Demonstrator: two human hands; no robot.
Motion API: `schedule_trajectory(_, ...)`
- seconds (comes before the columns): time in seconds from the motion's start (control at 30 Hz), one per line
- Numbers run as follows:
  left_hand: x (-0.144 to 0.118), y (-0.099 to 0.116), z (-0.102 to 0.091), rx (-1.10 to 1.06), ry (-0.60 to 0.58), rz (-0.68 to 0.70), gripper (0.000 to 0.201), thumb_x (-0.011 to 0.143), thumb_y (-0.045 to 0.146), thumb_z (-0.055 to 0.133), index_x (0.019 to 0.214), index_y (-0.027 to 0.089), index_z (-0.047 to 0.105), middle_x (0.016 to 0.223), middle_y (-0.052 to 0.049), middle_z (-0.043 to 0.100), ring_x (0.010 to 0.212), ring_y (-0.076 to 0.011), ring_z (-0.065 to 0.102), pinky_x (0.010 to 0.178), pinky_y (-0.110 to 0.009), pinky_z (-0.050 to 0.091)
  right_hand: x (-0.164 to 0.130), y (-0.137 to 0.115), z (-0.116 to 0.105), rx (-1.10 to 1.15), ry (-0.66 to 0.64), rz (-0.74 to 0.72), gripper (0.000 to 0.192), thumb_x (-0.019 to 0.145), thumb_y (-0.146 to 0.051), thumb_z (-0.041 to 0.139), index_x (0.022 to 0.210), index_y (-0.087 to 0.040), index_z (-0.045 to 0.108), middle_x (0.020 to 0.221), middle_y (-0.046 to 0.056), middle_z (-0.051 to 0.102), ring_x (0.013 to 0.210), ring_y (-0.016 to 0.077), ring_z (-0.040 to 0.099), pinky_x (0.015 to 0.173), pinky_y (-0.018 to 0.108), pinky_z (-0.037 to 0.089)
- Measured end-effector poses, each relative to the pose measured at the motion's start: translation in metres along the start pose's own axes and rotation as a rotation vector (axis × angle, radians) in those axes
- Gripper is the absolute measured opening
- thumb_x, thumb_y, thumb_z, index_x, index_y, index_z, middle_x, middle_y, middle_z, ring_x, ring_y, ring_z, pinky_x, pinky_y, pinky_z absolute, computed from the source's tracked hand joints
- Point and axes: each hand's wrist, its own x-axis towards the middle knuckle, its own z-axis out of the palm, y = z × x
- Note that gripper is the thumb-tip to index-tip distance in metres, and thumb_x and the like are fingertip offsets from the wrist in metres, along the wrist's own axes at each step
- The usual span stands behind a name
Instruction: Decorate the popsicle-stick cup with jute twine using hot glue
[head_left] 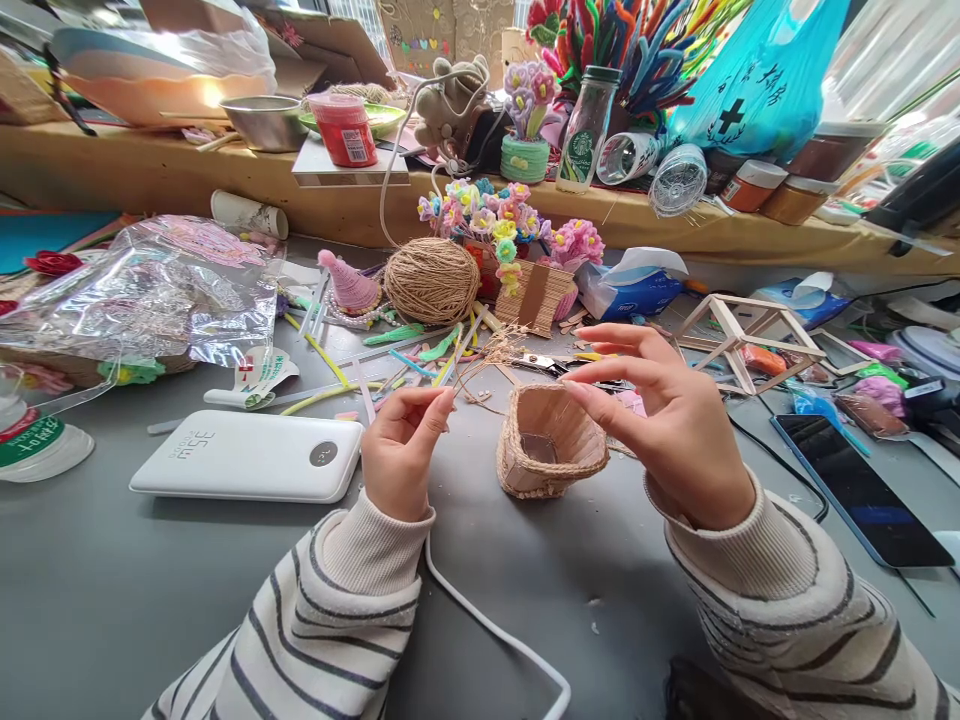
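A small basket (550,440) stood at the middle of the grey counter (150,580). Its walls were of pale wooden sticks set upright, bound around the rim and base with tan twine, with a dark square showing at the bottom inside. The left hand (401,455), at the basket's 9 o'clock, had its fingers (435,410) pinched on a thin dried sprig (487,362) that slanted toward 1 o'clock. The right hand (675,425), at 3 o'clock, hovered with fingers spread and released over the rim. A twine ball (431,281) lay at 11 o'clock.
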Motion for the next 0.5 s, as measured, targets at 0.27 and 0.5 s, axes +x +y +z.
schedule_trajectory(0.27, 0.0005, -0.0003, 0.0002, 0.013, 0.013, -0.002, 0.013, 0.067, 0.031, 0.073, 0.071, 0.020, 0.068, 0.058, 0.004, 0.062, 0.051, -0.0060, 0.052, 0.051, -0.018, 0.043, 0.0009, 0.0014, 0.0000, -0.015, 0.017, 0.000, 0.004, 0.073, -0.024, 0.067, 0.074, -0.024, 0.070, 0.108, 0.004, 0.061, 0.105, 0.0192, 0.056, 0.094, 0.039, 0.044)
schedule_trajectory(0.5, 0.0007, -0.0005, -0.0005, 0.039, -0.001, -0.015, 0.013, 0.067, 0.031, 0.072, 0.072, 0.020, 0.068, 0.060, 0.003, 0.063, 0.052, -0.0070, 0.052, 0.052, -0.020, 0.044, 0.0003, 0.0029, -0.0024, 0.053, 0.057, -0.006, 0.006, 0.073, -0.025, 0.067, 0.078, -0.024, 0.070, 0.111, 0.004, 0.059, 0.105, 0.0181, 0.054, 0.094, 0.038, 0.044)
